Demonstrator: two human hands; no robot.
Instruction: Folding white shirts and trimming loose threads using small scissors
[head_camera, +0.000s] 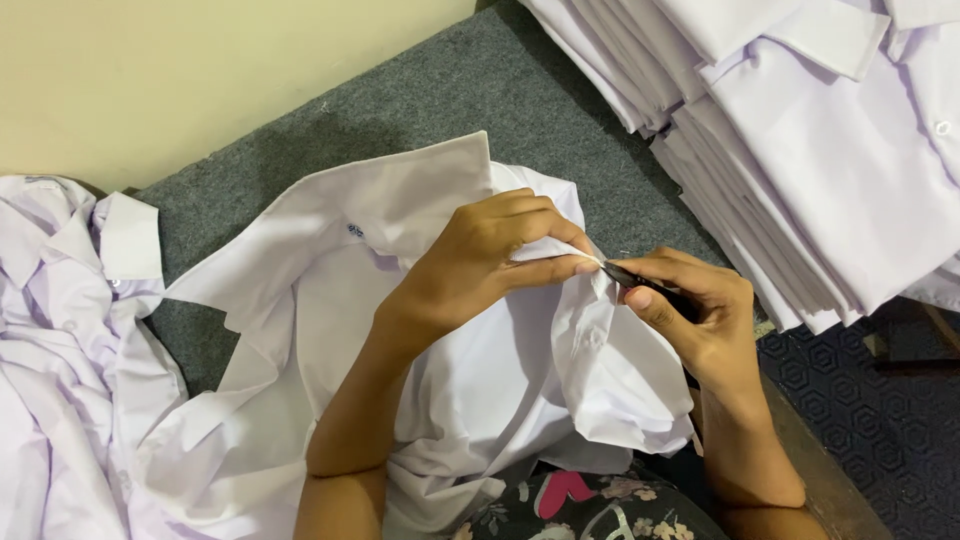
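Shirt: white cotton collared shirt (450, 390), spread loose over the person's lap and the grey carpeted floor (480, 90); long axis runs from lower left up toward upper right, collar end toward the wall.
Pinched part: a narrow fold of the shirt's edge, pulled up near the middle of the view, pointing right toward the tool.
Label: small blue mark (355, 231) inside the shirt near the collar, left of the hands; too small to tell its shape.
Left hand (490, 255): grip narrow, thumb and fingers closed on the raised fold of cloth.
Right hand (700, 315): grip closed around a small dark slim tool (640, 280); tool lies near level, tip pointing left and touching the pinched fold.
Stack: tall pile of folded white shirts (800, 150), upper right, just beside the right hand, edges stepped.
Heap: crumpled white shirts (70, 340), far left on the floor, well apart from the hands.
Wall: plain cream wall (150, 70), upper left.
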